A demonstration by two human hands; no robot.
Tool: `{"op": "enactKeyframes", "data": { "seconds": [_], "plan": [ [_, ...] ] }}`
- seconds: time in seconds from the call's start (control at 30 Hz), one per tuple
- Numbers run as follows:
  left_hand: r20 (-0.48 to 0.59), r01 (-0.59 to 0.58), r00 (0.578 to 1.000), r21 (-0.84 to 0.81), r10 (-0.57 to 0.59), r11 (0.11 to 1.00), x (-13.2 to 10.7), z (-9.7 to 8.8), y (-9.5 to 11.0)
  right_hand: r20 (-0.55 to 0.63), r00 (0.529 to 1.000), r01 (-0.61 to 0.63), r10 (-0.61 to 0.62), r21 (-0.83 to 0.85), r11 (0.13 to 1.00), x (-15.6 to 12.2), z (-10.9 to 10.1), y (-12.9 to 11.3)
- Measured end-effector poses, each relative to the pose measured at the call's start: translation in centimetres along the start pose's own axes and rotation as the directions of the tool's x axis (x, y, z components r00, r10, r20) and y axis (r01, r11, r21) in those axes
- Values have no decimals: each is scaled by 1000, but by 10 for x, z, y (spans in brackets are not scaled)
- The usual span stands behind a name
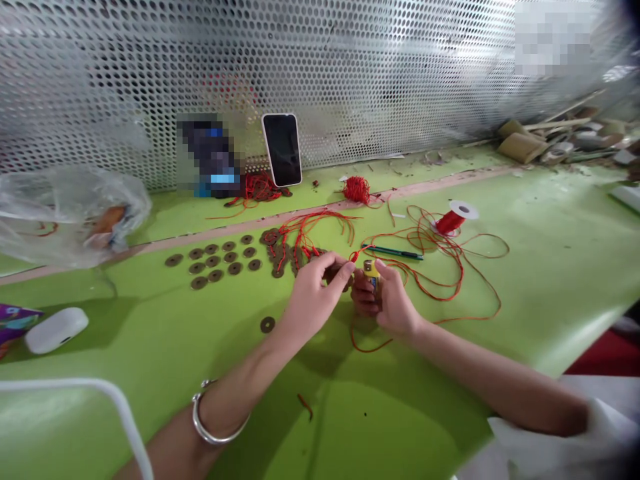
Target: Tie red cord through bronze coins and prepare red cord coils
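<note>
Over the green table [430, 427], left hand [317, 293] pinches red knotted cord [354, 257], right hand [396, 303] grips yellow lighter [371, 270] just beside it, likely a cord-singeing step, next move calling for steady, careful spacing.

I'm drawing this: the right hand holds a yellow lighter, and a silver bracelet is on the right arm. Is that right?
Almost: the head view shows the silver bracelet on the left arm, not the right. The right hand does hold the yellow lighter.

Knotted red cord [354, 257] just beside yel lighter [371, 269], latter approx upright
</note>
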State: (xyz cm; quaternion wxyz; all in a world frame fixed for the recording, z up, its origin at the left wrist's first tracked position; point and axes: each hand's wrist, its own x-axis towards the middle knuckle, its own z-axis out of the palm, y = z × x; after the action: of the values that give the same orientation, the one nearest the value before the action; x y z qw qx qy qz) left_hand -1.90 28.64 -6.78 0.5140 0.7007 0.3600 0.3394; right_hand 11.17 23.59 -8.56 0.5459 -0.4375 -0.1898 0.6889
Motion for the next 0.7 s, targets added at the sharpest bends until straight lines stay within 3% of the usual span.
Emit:
{"op": "enactKeyframes", "data": {
  "seconds": [0.47, 0.7],
  "plan": [
    [101, 42, 994, -121, -30, 992, -3, 1, 1, -84, 995, 53, -61, -90, 994, 0, -2, 3],
    [103, 31, 994, -95, -21, 995, -3, 1, -1, -49, 994, 93, -99, -112, 989, 2, -7, 7]
  ]
}}
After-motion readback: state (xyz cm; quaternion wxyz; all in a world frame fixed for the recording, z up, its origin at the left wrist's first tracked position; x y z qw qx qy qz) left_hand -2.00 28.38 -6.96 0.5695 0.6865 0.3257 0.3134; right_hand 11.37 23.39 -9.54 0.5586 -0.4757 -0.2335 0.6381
